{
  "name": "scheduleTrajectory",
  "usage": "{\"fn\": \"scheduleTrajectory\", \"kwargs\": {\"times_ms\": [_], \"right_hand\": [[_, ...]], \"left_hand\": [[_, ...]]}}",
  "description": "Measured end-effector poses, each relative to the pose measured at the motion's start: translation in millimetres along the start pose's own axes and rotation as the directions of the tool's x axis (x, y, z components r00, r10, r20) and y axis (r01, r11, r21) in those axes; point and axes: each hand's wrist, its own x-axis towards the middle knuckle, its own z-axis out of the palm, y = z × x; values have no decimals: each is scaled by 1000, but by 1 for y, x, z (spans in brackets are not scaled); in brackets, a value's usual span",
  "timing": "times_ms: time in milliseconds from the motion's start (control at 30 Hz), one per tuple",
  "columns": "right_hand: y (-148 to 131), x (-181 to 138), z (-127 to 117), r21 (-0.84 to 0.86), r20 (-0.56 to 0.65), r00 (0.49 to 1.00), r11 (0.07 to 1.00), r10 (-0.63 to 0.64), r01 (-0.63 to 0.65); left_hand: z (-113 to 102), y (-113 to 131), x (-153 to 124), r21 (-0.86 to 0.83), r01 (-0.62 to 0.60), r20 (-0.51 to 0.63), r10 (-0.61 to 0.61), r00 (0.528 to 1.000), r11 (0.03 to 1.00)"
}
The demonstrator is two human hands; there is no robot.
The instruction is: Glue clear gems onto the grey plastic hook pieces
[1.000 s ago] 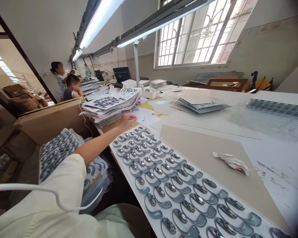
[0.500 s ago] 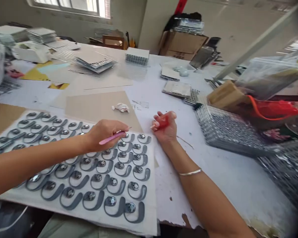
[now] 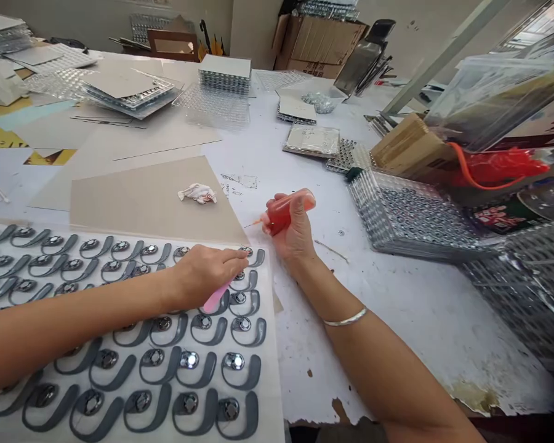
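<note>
Head view: we pinch a pink stick point(image 3: 216, 297) in our left hand point(image 3: 207, 271), right hand point(image 3: 295, 231) gripping a red bottle point(image 3: 281, 213) (sheet point(image 3: 268, 369) fully studded with hooks point(image 3: 240, 323)).

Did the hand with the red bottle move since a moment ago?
Yes. The right hand with the red bottle sits farther from the crumpled tissue and clear of the sheet's corner, with the nozzle now pointing left.

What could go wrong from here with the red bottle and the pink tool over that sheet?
The red bottle in the right hand lies tipped, nozzle toward the sheet; it might drip. The left hand, holding the pink tool, rests on the grey pieces and could shift them.
</note>
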Motion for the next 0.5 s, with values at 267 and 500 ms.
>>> {"fn": "scheduleTrajectory", "kwargs": {"times_ms": [267,500], "right_hand": [[3,-21,14,-239,76,956,926,-282,293],[0,-30,15,-417,194,903,801,-383,429]], "left_hand": [[9,6,-3,113,-43,16,41,999,993],[14,14,-1,239,-81,17,79,997,968]]}}
